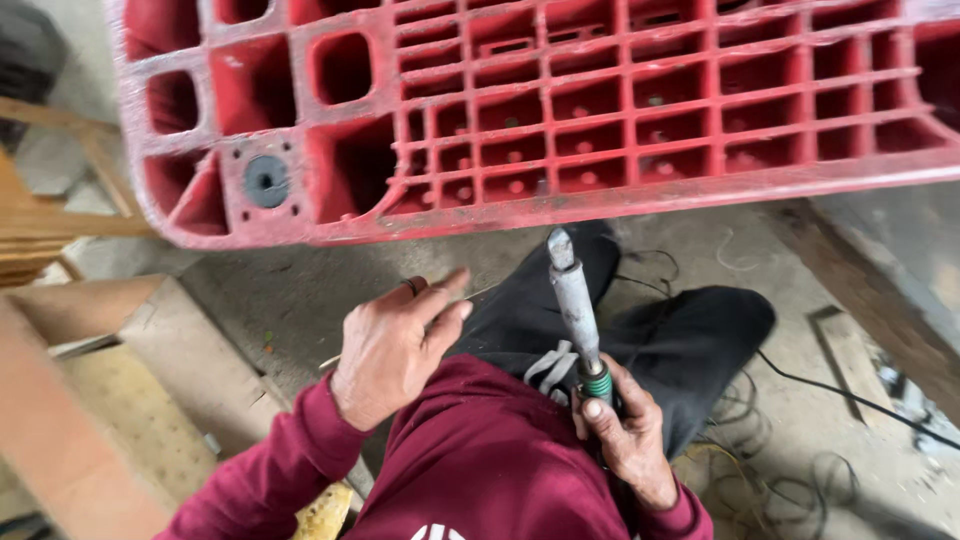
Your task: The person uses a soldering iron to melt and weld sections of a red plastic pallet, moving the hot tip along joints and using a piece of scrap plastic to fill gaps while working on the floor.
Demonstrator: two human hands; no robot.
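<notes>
My right hand (622,435) grips the green-banded handle of a long grey metal tool (573,300), its rounded tip pointing up toward the red plastic pallet (560,110). The pallet stands tilted in front of me, its ribbed grid underside facing me, with a grey round fitting (266,181) near its lower left corner. My left hand (395,345) hovers above my lap with fingers spread loosely; a thin pale strip seems to run under its fingers, but I cannot tell if it is held. A ring sits on one finger. I wear maroon sleeves and black trousers.
Wooden boards and a block (150,380) lie at the left. A black cable (850,395) and loops of wire (790,480) trail over the concrete floor at the right. A timber beam (860,300) runs along the right side.
</notes>
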